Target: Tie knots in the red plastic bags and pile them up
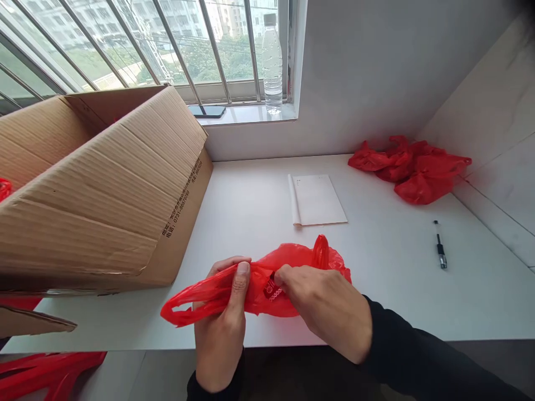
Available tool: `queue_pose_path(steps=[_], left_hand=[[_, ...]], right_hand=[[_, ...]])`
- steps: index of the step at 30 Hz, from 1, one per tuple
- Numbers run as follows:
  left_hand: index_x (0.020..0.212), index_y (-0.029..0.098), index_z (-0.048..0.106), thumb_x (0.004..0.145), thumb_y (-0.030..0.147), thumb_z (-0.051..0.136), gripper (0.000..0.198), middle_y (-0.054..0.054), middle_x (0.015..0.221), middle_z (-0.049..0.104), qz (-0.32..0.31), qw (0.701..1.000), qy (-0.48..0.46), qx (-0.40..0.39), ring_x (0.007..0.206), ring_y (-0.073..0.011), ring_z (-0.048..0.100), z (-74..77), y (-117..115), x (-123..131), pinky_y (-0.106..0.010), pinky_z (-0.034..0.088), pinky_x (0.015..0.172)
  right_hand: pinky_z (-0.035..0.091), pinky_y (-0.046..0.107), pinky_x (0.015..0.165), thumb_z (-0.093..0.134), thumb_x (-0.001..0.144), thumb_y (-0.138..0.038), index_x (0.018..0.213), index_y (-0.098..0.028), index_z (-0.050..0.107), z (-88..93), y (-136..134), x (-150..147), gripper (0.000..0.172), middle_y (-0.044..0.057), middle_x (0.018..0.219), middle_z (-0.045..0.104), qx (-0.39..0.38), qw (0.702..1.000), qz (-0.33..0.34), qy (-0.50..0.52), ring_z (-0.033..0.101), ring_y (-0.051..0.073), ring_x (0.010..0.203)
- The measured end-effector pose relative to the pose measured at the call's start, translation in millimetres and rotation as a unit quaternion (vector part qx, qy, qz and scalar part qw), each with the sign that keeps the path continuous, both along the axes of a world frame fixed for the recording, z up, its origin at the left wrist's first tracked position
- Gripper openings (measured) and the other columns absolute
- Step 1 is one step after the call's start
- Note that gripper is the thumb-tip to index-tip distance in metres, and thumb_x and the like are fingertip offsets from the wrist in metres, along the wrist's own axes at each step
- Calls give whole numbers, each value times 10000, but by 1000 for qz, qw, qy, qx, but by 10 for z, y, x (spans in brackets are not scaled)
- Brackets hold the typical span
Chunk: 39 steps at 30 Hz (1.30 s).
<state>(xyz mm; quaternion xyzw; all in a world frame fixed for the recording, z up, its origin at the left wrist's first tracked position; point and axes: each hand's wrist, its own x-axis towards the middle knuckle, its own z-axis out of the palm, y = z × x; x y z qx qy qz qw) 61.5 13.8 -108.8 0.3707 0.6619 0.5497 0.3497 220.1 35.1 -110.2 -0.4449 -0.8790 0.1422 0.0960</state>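
Observation:
A red plastic bag [288,255] is held just above the front part of the white table. My left hand [225,323] is closed around its gathered handle end, with the thumb lying on top and a handle loop sticking out to the left. Bent over the middle of the bag, my right hand [328,301] has its fingertips pressed together beside a dark patch with pale print [272,291]. Whether that patch is printed on the bag or is a separate item, I cannot tell. The right fingers are partly hidden, and the other handle rises behind that hand.
A big open cardboard box [104,195] fills the left side. On the white table [251,195] lie a notepad [320,200], a pen [440,250] and crumpled red bags [413,167]. The windowsill bears a water bottle [272,72] and a phone [211,111]. A red stool [50,367] stands lower left.

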Motion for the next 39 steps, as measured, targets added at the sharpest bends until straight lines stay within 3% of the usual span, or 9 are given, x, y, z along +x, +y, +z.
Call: queue_pose_path(steps=[4, 9, 12, 16, 21, 26, 29, 35, 39], left_hand=[[856, 168, 750, 821, 559, 687, 397, -31, 731, 699, -34, 998, -19, -43, 770, -212, 688, -75, 4, 17, -269, 564, 669], [1054, 230, 710, 776, 495, 750, 386, -27, 977, 748, -127, 980, 144, -53, 839, -215, 711, -162, 13, -34, -260, 577, 653], [816, 213, 705, 799, 489, 722, 276, -3, 704, 705, -149, 964, 210, -68, 636, -187, 678, -246, 29, -111, -244, 533, 535], [542, 196, 569, 819, 514, 694, 440, 22, 509, 556, -36, 985, 164, -41, 569, -169, 647, -257, 60, -113, -220, 493, 493], [643, 207, 690, 858, 460, 679, 332, 19, 558, 620, -22, 985, 166, 49, 627, -165, 666, -132, 114, 65, -233, 527, 587], [924, 232, 763, 941, 491, 551, 335, -33, 924, 766, 10, 992, 113, 53, 909, -214, 716, -18, 82, 232, -301, 561, 822], [1025, 228, 752, 964, 535, 470, 421, -55, 1028, 762, 13, 994, 104, 36, 1005, -242, 707, -12, 30, 237, -318, 573, 843], [1319, 270, 565, 870, 424, 660, 485, 23, 768, 742, -169, 973, 159, -4, 675, -191, 717, -181, 7, 15, -289, 597, 660], [1063, 246, 686, 908, 369, 614, 211, -7, 917, 756, -157, 970, 187, 19, 713, -165, 698, -215, 31, -88, -253, 550, 642]], right_hand=[[423, 313, 576, 527, 793, 23, 855, -177, 616, -171, 180, -120, 227, 40, 760, 648, 7, 986, -10, -164, 623, 206, 680], [437, 436, 890, 547, 862, -85, 801, -158, 677, -416, 345, -206, 161, 102, 828, 690, 35, 983, 9, -179, 626, 277, 902], [432, 408, 892, 533, 892, -100, 789, -179, 673, -495, 378, -154, 191, 60, 778, 685, 48, 982, 5, -183, 623, 238, 836], [400, 439, 942, 452, 948, -94, 863, -193, 660, -355, 353, 56, 245, 50, 791, 670, 89, 975, -45, -198, 605, 234, 823], [317, 545, 1044, 537, 884, -82, 891, -161, 677, -57, 155, 172, 161, 117, 817, 668, 130, 962, -54, -234, 591, 307, 901], [484, 386, 751, 515, 838, -13, 947, -159, 646, -112, 86, -168, 225, 82, 795, 672, 55, 983, 15, -173, 624, 231, 704], [434, 321, 591, 507, 865, -48, 976, -131, 643, -292, 262, -368, 194, 103, 836, 696, 10, 989, -5, -148, 634, 214, 645], [429, 311, 693, 563, 877, -167, 887, -210, 642, -425, 498, -287, 91, 42, 885, 706, 2, 996, 11, -93, 637, 217, 811], [435, 302, 710, 520, 886, -120, 930, -203, 637, -367, 465, -173, 150, 61, 933, 705, 0, 996, -10, -86, 634, 212, 834]])
